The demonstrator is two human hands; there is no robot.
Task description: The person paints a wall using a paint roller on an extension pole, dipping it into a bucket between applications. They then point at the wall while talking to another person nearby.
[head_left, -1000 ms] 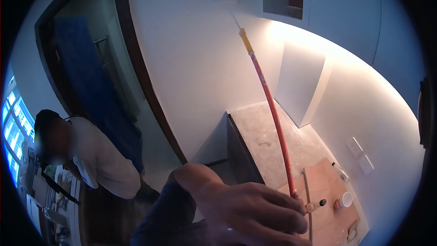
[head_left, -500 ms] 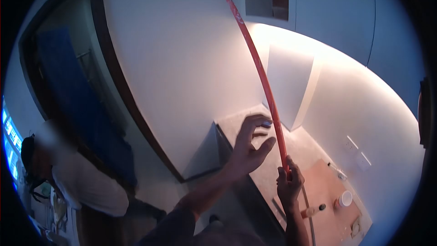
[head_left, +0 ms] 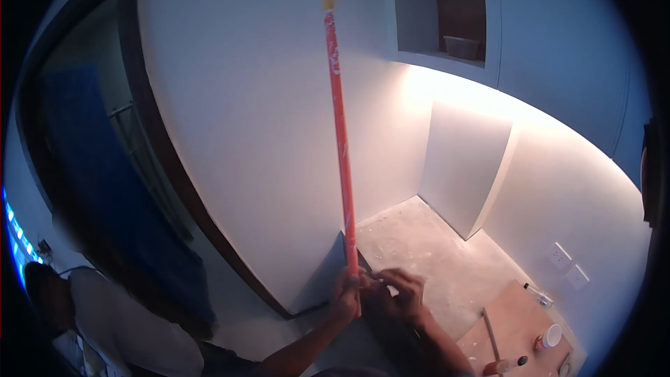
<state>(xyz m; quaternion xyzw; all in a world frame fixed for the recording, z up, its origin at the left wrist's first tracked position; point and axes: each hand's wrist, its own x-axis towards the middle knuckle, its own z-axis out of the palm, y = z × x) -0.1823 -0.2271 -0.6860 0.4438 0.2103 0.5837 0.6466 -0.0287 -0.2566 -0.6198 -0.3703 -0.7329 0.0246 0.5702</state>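
Observation:
A long red pole (head_left: 340,132) with a yellow tip stands nearly upright in front of the white wall. My left hand (head_left: 347,293) is wrapped round its lower end. Close by on the right, my right hand (head_left: 405,293) has its fingers bent together beside the pole's base, with a small whitish thing at the fingertips that is too blurred to name. Both hands are over the near edge of the pale countertop (head_left: 426,255).
A brown board (head_left: 513,328) on the counter carries a white cup (head_left: 550,336), a small bottle (head_left: 499,366) and a stick. Another person (head_left: 125,314) is at the lower left. Wall sockets, an open shelf and a dark doorway are around.
The pole has swung left and become more upright. My left hand has closed on its lower end, while my right hand has left the pole and moved left beside it. The view has shifted.

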